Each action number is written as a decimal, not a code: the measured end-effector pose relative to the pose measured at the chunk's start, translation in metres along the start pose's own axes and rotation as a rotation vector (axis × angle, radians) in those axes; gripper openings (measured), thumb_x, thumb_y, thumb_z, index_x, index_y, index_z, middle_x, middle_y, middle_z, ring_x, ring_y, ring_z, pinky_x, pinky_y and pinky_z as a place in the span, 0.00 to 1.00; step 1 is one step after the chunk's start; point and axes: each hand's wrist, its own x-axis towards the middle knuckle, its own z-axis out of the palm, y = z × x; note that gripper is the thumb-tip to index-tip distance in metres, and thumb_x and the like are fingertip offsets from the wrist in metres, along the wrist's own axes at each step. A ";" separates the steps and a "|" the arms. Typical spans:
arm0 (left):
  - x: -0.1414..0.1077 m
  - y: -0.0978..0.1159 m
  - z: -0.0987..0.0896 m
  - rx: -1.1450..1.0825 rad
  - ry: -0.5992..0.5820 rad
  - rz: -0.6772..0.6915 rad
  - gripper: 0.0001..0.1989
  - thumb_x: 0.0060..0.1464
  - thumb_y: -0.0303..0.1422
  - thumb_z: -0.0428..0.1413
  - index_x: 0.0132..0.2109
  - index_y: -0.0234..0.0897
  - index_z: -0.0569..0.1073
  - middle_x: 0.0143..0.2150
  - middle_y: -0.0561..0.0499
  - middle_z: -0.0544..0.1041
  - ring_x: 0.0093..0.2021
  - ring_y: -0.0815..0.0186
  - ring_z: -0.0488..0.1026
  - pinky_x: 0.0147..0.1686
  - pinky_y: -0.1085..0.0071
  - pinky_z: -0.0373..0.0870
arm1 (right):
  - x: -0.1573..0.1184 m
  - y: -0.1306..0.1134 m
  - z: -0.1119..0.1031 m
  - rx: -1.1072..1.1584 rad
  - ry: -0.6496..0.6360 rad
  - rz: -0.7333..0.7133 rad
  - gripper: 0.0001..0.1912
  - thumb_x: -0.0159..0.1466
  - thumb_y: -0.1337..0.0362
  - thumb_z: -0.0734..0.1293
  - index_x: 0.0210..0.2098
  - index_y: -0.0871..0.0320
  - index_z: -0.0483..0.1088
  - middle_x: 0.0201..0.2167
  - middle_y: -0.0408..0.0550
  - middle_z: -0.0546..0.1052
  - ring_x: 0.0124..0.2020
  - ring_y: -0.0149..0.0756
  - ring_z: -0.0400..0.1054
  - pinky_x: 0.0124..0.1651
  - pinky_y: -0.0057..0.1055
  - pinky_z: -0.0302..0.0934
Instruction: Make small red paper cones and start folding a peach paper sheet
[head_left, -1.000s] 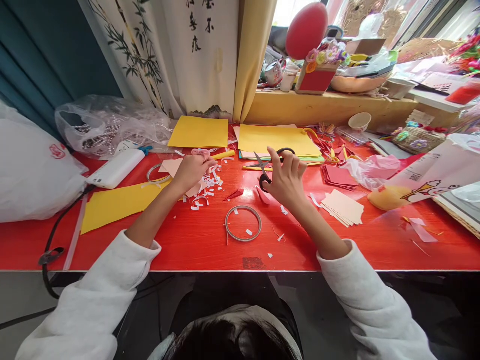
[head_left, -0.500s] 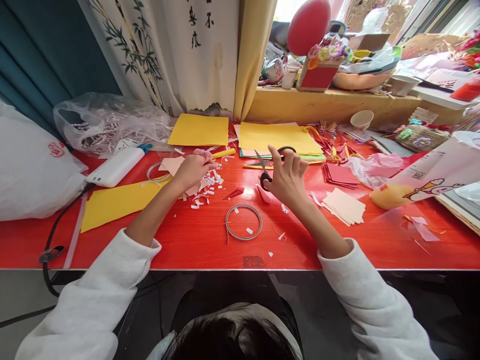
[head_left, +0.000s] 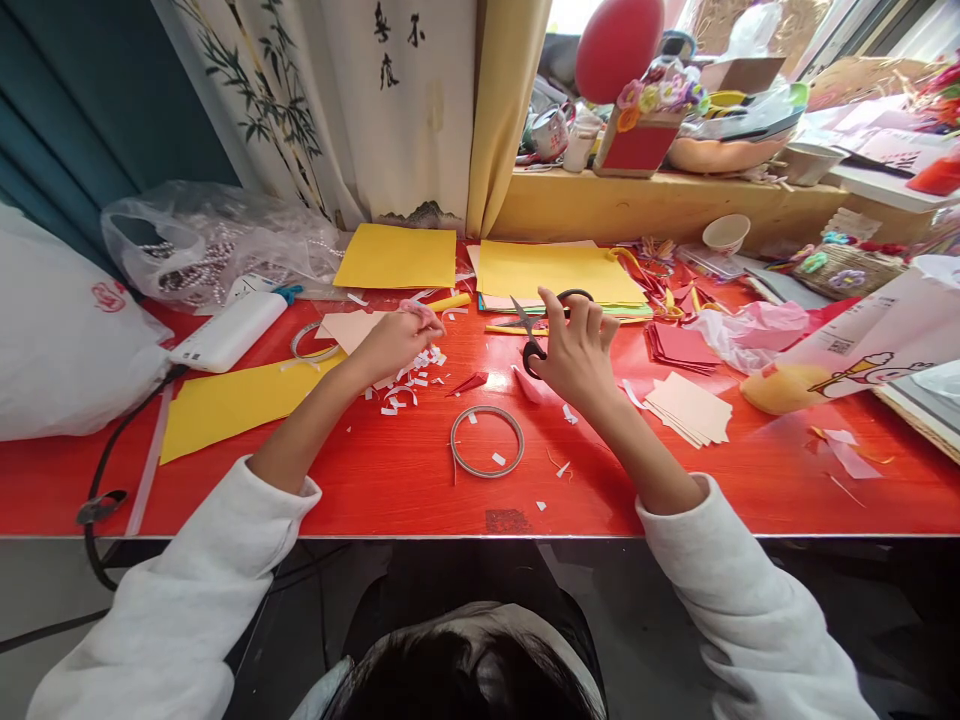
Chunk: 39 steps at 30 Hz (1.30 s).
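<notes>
The fingers of the left hand [head_left: 397, 345] are pinched together on a small pink piece [head_left: 421, 311], over on the left of the work, while those of the right hand [head_left: 581, 350] are hooked round the black handles of a pair of scissors [head_left: 529, 322], whose blades stand apart and point toward the left hand. The two hands are well apart, both above the red counter [head_left: 420, 490]. Just under the left hand I can see a litter of white scraps [head_left: 431, 357] and a pale pink sheet [head_left: 349, 328], partly hidden by the wrist. Between the forearms lies a thin grey ring [head_left: 487, 474], with a red folded piece [head_left: 469, 382] beyond it. Behind the scissors sits a stack of sheets topped by a yellow one [head_left: 559, 270]; right of the right wrist are cream cards [head_left: 690, 408], fanned out, near a pile of red squares [head_left: 681, 347]. A long yellow strip [head_left: 232, 405] lies by the left forearm, beside a white device [head_left: 229, 332]. Farthest off, a red balloon [head_left: 619, 48] stands above the cluttered windowsill [head_left: 592, 205].
</notes>
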 end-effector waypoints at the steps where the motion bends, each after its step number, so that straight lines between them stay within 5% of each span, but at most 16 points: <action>1: -0.002 0.005 0.001 0.005 -0.084 0.064 0.12 0.57 0.37 0.50 0.40 0.36 0.75 0.45 0.47 0.76 0.51 0.60 0.68 0.55 0.65 0.62 | 0.001 0.001 -0.001 0.001 -0.002 0.006 0.39 0.56 0.67 0.62 0.66 0.59 0.49 0.53 0.62 0.63 0.53 0.56 0.55 0.50 0.47 0.47; 5: -0.009 0.019 0.014 0.038 -0.249 0.123 0.21 0.50 0.44 0.59 0.46 0.33 0.75 0.48 0.44 0.74 0.55 0.57 0.64 0.57 0.65 0.60 | 0.005 0.005 -0.004 0.020 -0.011 0.034 0.29 0.59 0.66 0.60 0.60 0.63 0.60 0.42 0.56 0.74 0.43 0.48 0.65 0.48 0.42 0.48; 9: -0.011 0.019 0.027 0.116 -0.289 0.210 0.13 0.52 0.40 0.58 0.39 0.34 0.76 0.44 0.45 0.76 0.50 0.58 0.66 0.55 0.63 0.60 | 0.008 0.011 -0.004 -0.011 -0.045 0.084 0.15 0.62 0.64 0.59 0.44 0.60 0.72 0.31 0.53 0.79 0.31 0.41 0.67 0.46 0.39 0.50; 18: -0.013 0.023 0.031 0.147 -0.295 0.226 0.10 0.57 0.35 0.53 0.39 0.34 0.75 0.44 0.46 0.77 0.47 0.61 0.69 0.50 0.67 0.63 | 0.007 0.030 -0.002 -0.045 -0.113 0.200 0.18 0.59 0.68 0.60 0.49 0.64 0.66 0.41 0.62 0.76 0.41 0.51 0.68 0.40 0.39 0.53; 27: -0.012 0.025 0.038 0.117 -0.312 0.226 0.09 0.58 0.33 0.52 0.37 0.34 0.75 0.42 0.47 0.77 0.47 0.61 0.68 0.53 0.66 0.60 | 0.004 0.042 -0.009 0.073 -0.488 0.217 0.16 0.58 0.65 0.65 0.46 0.61 0.69 0.42 0.58 0.74 0.41 0.46 0.68 0.36 0.35 0.57; 31: -0.013 0.021 0.041 0.153 -0.254 0.266 0.11 0.60 0.35 0.51 0.38 0.33 0.75 0.42 0.46 0.77 0.46 0.62 0.69 0.49 0.67 0.63 | 0.008 0.039 -0.013 0.063 -0.373 0.183 0.09 0.58 0.65 0.66 0.37 0.58 0.75 0.40 0.56 0.76 0.44 0.48 0.67 0.39 0.37 0.58; 34: -0.013 0.020 0.041 0.276 -0.174 0.354 0.14 0.62 0.36 0.48 0.39 0.32 0.75 0.40 0.44 0.76 0.46 0.60 0.69 0.49 0.64 0.63 | 0.010 0.027 -0.017 0.404 -0.348 0.258 0.10 0.61 0.60 0.65 0.34 0.59 0.76 0.34 0.54 0.78 0.38 0.43 0.70 0.37 0.36 0.60; 39: -0.016 0.031 0.034 0.338 -0.003 0.408 0.16 0.65 0.36 0.44 0.42 0.32 0.74 0.43 0.42 0.75 0.47 0.59 0.68 0.52 0.61 0.62 | 0.005 -0.007 -0.017 1.272 -0.758 0.416 0.22 0.58 0.46 0.67 0.30 0.61 0.75 0.29 0.55 0.79 0.27 0.35 0.72 0.29 0.32 0.66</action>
